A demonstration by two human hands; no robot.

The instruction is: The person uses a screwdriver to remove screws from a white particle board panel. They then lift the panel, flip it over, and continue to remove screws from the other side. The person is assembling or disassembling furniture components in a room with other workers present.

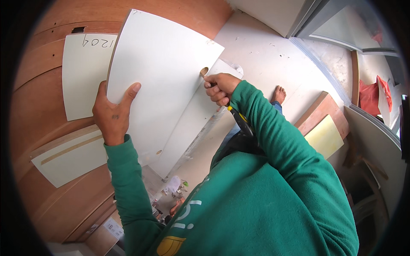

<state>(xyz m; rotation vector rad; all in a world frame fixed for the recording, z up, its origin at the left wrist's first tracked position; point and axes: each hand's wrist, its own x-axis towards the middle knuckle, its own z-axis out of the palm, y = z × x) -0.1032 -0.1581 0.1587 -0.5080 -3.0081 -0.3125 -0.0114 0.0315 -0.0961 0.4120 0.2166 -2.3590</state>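
A white rectangular panel [160, 64] stands tilted in front of me, with a round hole [204, 71] near its right edge and a smaller-looking one [159, 152] near its lower edge. My left hand [114, 112] grips the panel's left edge, thumb on the white face and fingers behind. At the upper hole, my right hand [222, 88] is closed around a tool with a black-and-yellow handle [241, 121]. The handle sticks out below my fist toward my body. The tool's working end is mostly hidden by my fingers, so its exact kind is unclear.
Another white panel [188, 123] lies beneath the held one. Two pale panels [87, 81] [77, 160] rest against the brown wooden surface [38, 102] on the left. A wooden block with a yellowish board [326, 138] lies at right, near a sliding-door track [318, 64]. Small items clutter the floor below.
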